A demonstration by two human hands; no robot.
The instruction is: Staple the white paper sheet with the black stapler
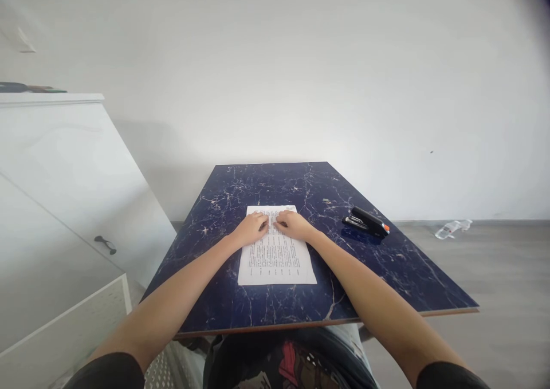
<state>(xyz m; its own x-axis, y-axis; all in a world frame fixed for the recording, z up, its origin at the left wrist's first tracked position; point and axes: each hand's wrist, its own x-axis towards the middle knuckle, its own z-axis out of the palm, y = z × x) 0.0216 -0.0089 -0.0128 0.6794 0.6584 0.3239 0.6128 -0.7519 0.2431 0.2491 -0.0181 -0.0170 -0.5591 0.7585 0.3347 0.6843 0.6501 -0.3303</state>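
A white printed sheet, perhaps with others under it, lies flat on the dark blue marbled table. My left hand rests on the upper left part of the paper, its fingers curled, with a small dark gap beneath them. On the upper right part lies my right hand, also with bent fingers. The fingertips of the two hands are a little apart over the print. Whether either hand pinches the paper is hidden. A black stapler with an orange tip lies to the right of the paper.
A white cabinet with a dark handle stands at the left. Behind the table is a pale wall. A clear plastic item lies on the grey floor at the right. The table's near edge is close to my body.
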